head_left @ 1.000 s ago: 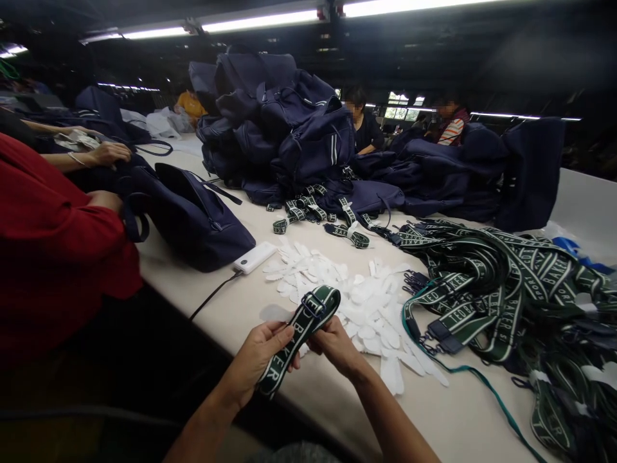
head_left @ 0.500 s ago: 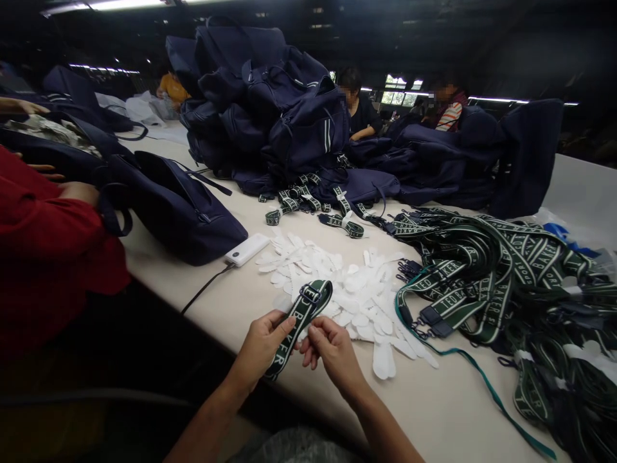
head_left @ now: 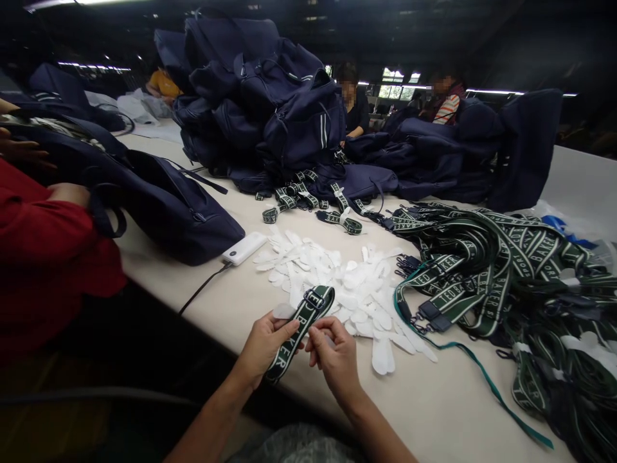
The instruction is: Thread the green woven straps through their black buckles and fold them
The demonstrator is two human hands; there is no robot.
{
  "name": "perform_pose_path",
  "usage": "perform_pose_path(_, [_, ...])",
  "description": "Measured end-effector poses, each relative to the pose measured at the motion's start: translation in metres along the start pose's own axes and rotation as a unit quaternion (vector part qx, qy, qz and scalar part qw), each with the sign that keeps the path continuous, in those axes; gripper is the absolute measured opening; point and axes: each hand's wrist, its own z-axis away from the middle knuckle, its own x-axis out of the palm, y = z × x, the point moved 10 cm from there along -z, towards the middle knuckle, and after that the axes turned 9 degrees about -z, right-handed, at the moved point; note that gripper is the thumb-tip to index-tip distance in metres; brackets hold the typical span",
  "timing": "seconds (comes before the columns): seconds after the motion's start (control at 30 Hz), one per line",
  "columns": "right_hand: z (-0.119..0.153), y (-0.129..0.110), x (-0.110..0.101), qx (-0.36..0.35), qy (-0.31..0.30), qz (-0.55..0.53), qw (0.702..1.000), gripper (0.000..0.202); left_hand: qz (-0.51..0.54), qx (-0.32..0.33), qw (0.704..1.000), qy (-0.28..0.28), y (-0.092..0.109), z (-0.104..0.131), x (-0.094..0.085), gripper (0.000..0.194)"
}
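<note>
My left hand (head_left: 266,344) is closed around a folded green webbing strap (head_left: 292,344) with white lettering and a dark buckle at its upper bend. The strap slants up to the right above the table edge. A white rounded tab (head_left: 283,311) sticks out by my left fingers, its other end hidden. At the strap's right edge, my right hand (head_left: 335,350) has its fingers pinched together; what is between them cannot be made out. Just beyond both hands lies a loose pile of white paper-like strips (head_left: 347,283) with rounded ends.
Many green straps (head_left: 477,270) heap up on the right, with a teal cord (head_left: 477,366) trailing forward. Bundled straps (head_left: 340,218) lie before a tall pile of navy bags (head_left: 270,96). A white power bank (head_left: 245,249) sits left. A person in red (head_left: 53,257) handles a bag nearby.
Both hands stay at nearly the same spot on the strap, the right fingers curled slightly more. The view has shifted a little. At left, the person in red has shifted their hand on the bag.
</note>
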Motion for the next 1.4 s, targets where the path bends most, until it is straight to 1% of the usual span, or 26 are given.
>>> perform_pose_path(0.07, [-0.004,0.005,0.001,0.028,-0.026,-0.018,0.999,0.034,-0.003,0.003,1.000,0.009,-0.005,-0.003,0.001,0.037])
perform_pose_path(0.13, [-0.007,0.012,0.002,0.084,-0.065,-0.056,0.993,0.036,-0.010,0.007,1.000,0.020,-0.010,-0.006,-0.001,0.039])
perform_pose_path(0.2, [-0.006,0.017,0.005,0.144,-0.120,-0.103,0.977,0.038,-0.019,0.009,0.999,0.031,-0.013,-0.009,-0.007,0.042])
perform_pose_path(0.27, [0.000,0.017,0.012,0.195,-0.187,-0.151,0.951,0.047,-0.030,0.011,0.999,0.036,-0.015,-0.013,-0.014,0.045])
perform_pose_path(0.3, [0.004,0.017,0.015,0.210,-0.215,-0.166,0.939,0.053,-0.037,0.013,0.999,0.037,-0.016,-0.015,-0.016,0.047])
perform_pose_path(0.33, [0.006,0.017,0.017,0.216,-0.231,-0.166,0.934,0.054,-0.044,0.015,0.998,0.036,-0.017,-0.016,-0.018,0.047])
perform_pose_path(0.37, [0.006,0.018,0.016,0.210,-0.233,-0.145,0.938,0.050,-0.052,0.018,0.998,0.034,-0.018,-0.017,-0.019,0.048])
perform_pose_path(0.4, [0.004,0.019,0.013,0.190,-0.224,-0.098,0.951,0.039,-0.061,0.022,0.997,0.031,-0.020,-0.019,-0.018,0.047])
perform_pose_path(0.43, [0.000,0.019,0.009,0.152,-0.206,-0.024,0.966,0.027,-0.072,0.028,0.997,0.029,-0.022,-0.019,-0.016,0.045])
perform_pose_path(0.47, [-0.005,0.014,0.005,0.095,-0.182,0.067,0.976,0.020,-0.083,0.036,0.996,0.027,-0.023,-0.020,-0.014,0.043])
perform_pose_path(0.5, [-0.008,0.006,0.003,0.025,-0.158,0.161,0.974,0.020,-0.094,0.045,0.994,0.027,-0.025,-0.020,-0.011,0.041])
perform_pose_path(0.53, [-0.008,-0.004,0.004,-0.049,-0.138,0.242,0.959,0.022,-0.104,0.056,0.993,0.027,-0.025,-0.020,-0.008,0.038])
perform_pose_path(0.57, [-0.006,-0.014,0.007,-0.117,-0.125,0.302,0.938,0.023,-0.113,0.068,0.991,0.028,-0.025,-0.020,-0.005,0.036])
perform_pose_path(0.6, [-0.002,-0.022,0.011,-0.174,-0.114,0.336,0.919,0.023,-0.122,0.079,0.989,0.029,-0.024,-0.019,-0.002,0.036])
perform_pose_path(0.63, [0.001,-0.027,0.012,-0.213,-0.104,0.351,0.906,0.023,-0.131,0.089,0.987,0.030,-0.023,-0.019,0.000,0.035])
perform_pose_path(0.7, [0.004,-0.030,0.012,-0.248,-0.097,0.353,0.897,0.024,-0.149,0.105,0.983,0.033,-0.020,-0.016,0.004,0.034])
perform_pose_path(0.77, [0.002,-0.024,0.010,-0.245,-0.108,0.344,0.900,0.022,-0.165,0.118,0.978,0.039,-0.018,-0.014,0.006,0.031])
perform_pose_path(0.87, [-0.007,-0.002,0.002,-0.205,-0.129,0.335,0.911,0.022,-0.206,0.139,0.967,0.049,-0.020,-0.011,0.010,0.021])
perform_pose_path(1.0, [-0.023,0.026,-0.024,-0.176,-0.104,0.340,0.918,0.026,-0.264,0.152,0.949,0.077,-0.037,-0.015,0.013,0.016])
perform_pose_path(1.1, [-0.028,0.043,-0.038,-0.161,-0.097,0.342,0.921,0.031,-0.280,0.153,0.941,0.110,-0.051,-0.020,0.012,0.023])
perform_pose_path(1.17, [-0.027,0.048,-0.045,-0.158,-0.069,0.336,0.926,0.036,-0.273,0.154,0.939,0.140,-0.053,-0.019,0.009,0.025])
perform_pose_path(1.23, [-0.023,0.048,-0.052,-0.158,-0.023,0.317,0.935,0.041,-0.262,0.164,0.937,0.164,-0.049,-0.016,0.006,0.026])
perform_pose_path(1.3, [-0.020,0.046,-0.055,-0.151,0.011,0.298,0.943,0.043,-0.256,0.184,0.932,0.176,-0.039,-0.011,0.005,0.023])
perform_pose_path(1.4, [-0.019,0.048,-0.053,-0.122,0.014,0.288,0.950,0.041,-0.218,0.181,0.946,0.159,-0.029,-0.011,0.004,0.017])
